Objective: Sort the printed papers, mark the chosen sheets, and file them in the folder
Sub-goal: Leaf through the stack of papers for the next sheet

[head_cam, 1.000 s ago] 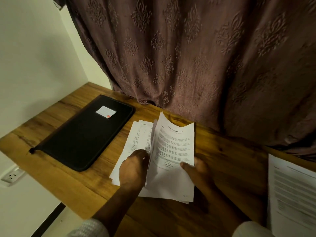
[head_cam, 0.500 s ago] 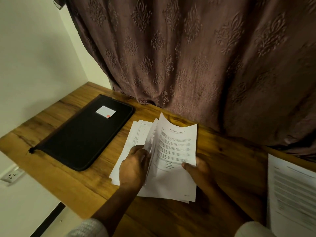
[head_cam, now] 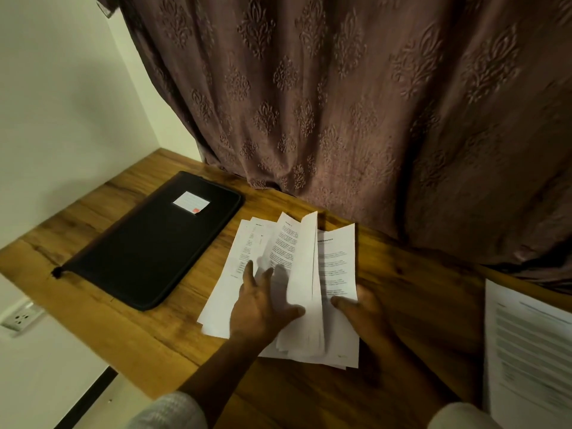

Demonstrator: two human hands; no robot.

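Observation:
A fanned stack of printed white papers lies on the wooden desk. My left hand lies flat on the left sheets with fingers spread, its thumb against an upturned sheet. My right hand holds the right sheets, thumb on top of the page and fingers under it. One sheet stands on edge between the two hands. A closed black zip folder with a small white label lies to the left of the papers.
Another printed sheet lies at the desk's right edge. A brown patterned curtain hangs behind the desk. A white wall closes the left side, with a socket below the desk edge.
The top sheet has swung from the right pile toward the left and now stands on edge. My left hand has opened flat and slid forward over the left sheets.

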